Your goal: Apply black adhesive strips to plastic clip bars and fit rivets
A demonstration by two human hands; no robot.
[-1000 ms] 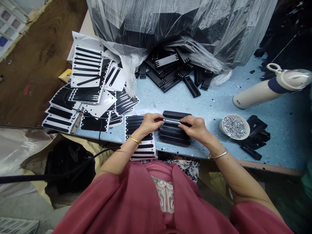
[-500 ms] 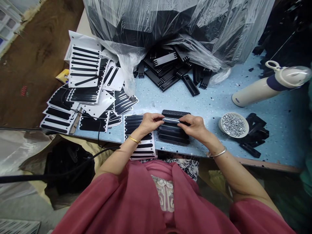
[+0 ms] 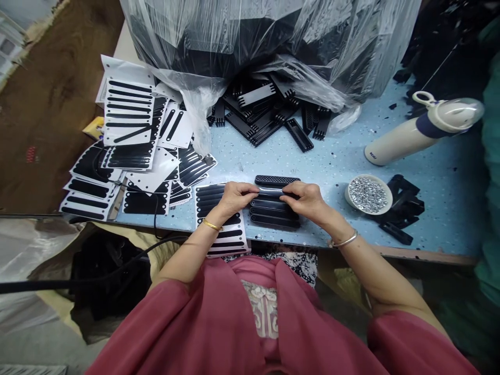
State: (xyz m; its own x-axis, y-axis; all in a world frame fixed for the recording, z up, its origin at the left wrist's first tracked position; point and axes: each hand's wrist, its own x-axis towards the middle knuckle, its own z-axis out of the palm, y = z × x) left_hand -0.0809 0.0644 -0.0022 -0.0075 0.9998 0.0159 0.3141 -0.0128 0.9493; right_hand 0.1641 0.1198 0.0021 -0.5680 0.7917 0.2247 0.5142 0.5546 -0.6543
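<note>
Between my two hands a glossy black adhesive strip (image 3: 271,191) is stretched level over a row of black plastic bars. My left hand (image 3: 237,200) pinches its left end with thumb and fingers. Its right end is pinched by my right hand (image 3: 308,202). Several black bars (image 3: 274,211) lie side by side below the strip, with smooth dark tops. Beyond it is a bar with a honeycomb-textured face (image 3: 273,180). Partly under my left forearm lies a white backing sheet (image 3: 234,234) with rows of black strips. Whether the strip touches a bar, I cannot tell.
Piled strip sheets (image 3: 128,114) cover the table's left side. Loose black plastic parts (image 3: 258,114) lie at the back before a plastic-wrapped bundle (image 3: 219,36). On the right are a bowl of small metal pieces (image 3: 368,194), black parts (image 3: 404,208) and a bottle (image 3: 398,140).
The view has shifted slightly. Both hands keep their pinch on the strip's ends and have barely moved relative to the bars.
</note>
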